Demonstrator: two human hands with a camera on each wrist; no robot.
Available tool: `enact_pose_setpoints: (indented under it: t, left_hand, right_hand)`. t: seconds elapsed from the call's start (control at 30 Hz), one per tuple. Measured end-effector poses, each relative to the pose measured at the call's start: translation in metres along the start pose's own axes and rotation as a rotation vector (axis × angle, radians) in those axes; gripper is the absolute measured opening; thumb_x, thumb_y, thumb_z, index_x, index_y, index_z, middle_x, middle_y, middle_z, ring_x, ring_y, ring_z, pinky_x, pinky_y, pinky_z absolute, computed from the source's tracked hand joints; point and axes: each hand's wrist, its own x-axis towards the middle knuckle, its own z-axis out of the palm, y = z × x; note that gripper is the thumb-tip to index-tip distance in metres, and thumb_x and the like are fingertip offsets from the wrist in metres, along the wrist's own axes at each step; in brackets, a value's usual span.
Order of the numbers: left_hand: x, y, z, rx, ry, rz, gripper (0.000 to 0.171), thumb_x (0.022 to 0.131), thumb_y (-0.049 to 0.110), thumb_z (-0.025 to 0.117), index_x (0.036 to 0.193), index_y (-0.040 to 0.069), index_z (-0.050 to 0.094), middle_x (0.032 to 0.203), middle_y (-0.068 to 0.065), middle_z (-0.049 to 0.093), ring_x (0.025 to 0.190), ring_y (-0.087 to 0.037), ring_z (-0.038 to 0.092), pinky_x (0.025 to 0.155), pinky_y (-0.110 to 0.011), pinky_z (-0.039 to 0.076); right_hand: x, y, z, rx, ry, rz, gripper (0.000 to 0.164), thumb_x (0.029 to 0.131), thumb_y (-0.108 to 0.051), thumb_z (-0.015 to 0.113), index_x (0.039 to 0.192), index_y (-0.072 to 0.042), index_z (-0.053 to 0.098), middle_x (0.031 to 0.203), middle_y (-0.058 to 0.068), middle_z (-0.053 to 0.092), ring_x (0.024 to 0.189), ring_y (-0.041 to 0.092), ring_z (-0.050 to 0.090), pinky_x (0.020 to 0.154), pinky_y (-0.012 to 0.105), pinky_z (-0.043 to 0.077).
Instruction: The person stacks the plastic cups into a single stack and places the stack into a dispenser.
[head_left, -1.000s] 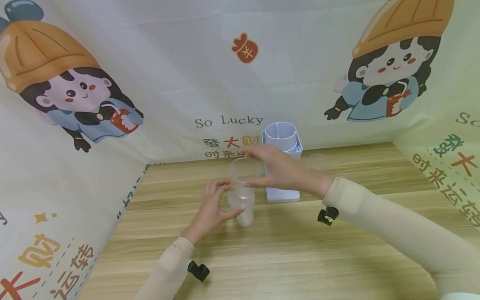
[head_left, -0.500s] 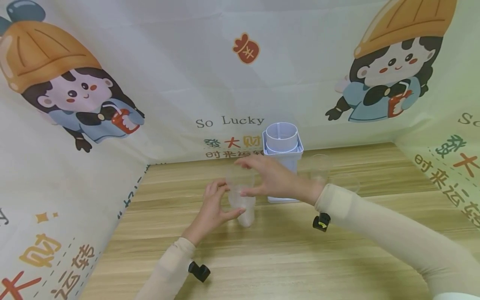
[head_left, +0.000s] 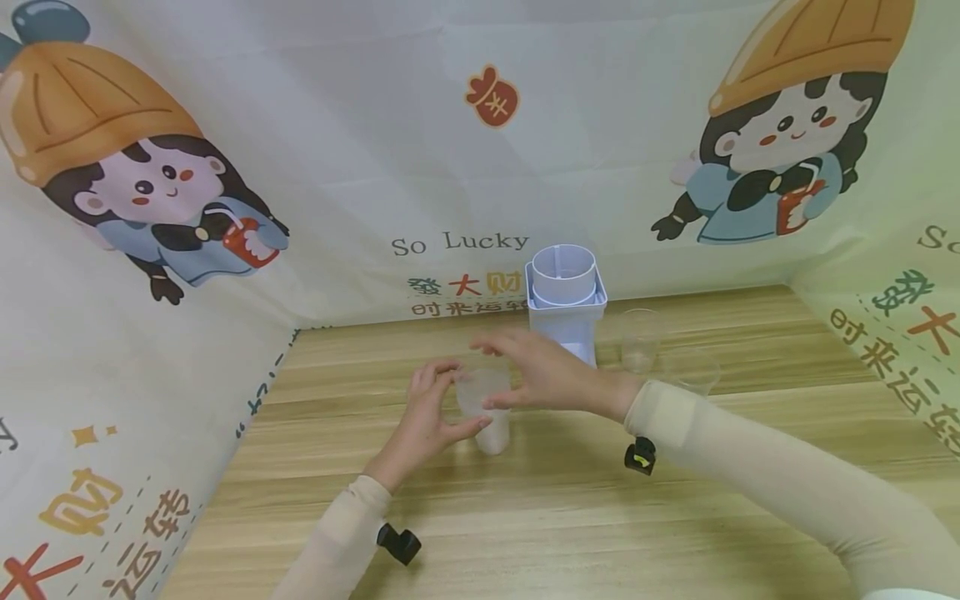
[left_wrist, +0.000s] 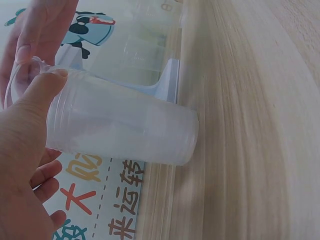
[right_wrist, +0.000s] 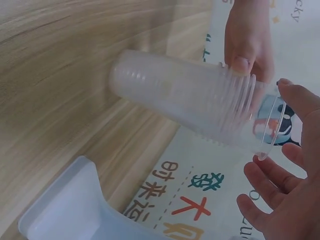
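A stack of clear plastic cups (head_left: 492, 435) stands on the wooden table in front of me. My left hand (head_left: 429, 415) holds it round the upper part, thumb on the near side, as the left wrist view also shows on the nested cups (left_wrist: 125, 122). At the mouth of the stack, my right hand (head_left: 551, 373) spans the rim of the topmost cup (right_wrist: 250, 136) between thumb and fingertips. That cup sits mostly inside the others, its rim a little beyond theirs in the right wrist view.
Behind the right hand stands a pale lavender holder (head_left: 564, 293) with a round tube on top. To its right are a clear cup (head_left: 640, 343) and another clear cup (head_left: 693, 371) on the table (head_left: 600, 517). A printed cloth (head_left: 360, 167) hangs behind.
My right hand has come down toward the left hand, lowering the top cup into the stack. The left hand has stayed in place around the stack.
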Motion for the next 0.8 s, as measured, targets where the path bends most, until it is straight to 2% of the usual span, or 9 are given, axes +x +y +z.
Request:
enact_pose_setpoints:
  t: [0.8]
  left_hand:
    - [-0.001, 0.002, -0.001, 0.015, -0.014, -0.019, 0.060, 0.075, 0.027, 0.087, 0.123, 0.005, 0.059, 0.140, -0.013, 0.047, 0.133, -0.035, 0.035, 0.109, -0.059, 0.034]
  right_hand:
    - [-0.006, 0.002, 0.014, -0.010, -0.041, 0.029, 0.074, 0.082, -0.042, 0.079, 0.142, -0.012, 0.049, 0.135, 0.007, 0.061, 0.121, 0.023, 0.060, 0.105, 0.041, 0.048]
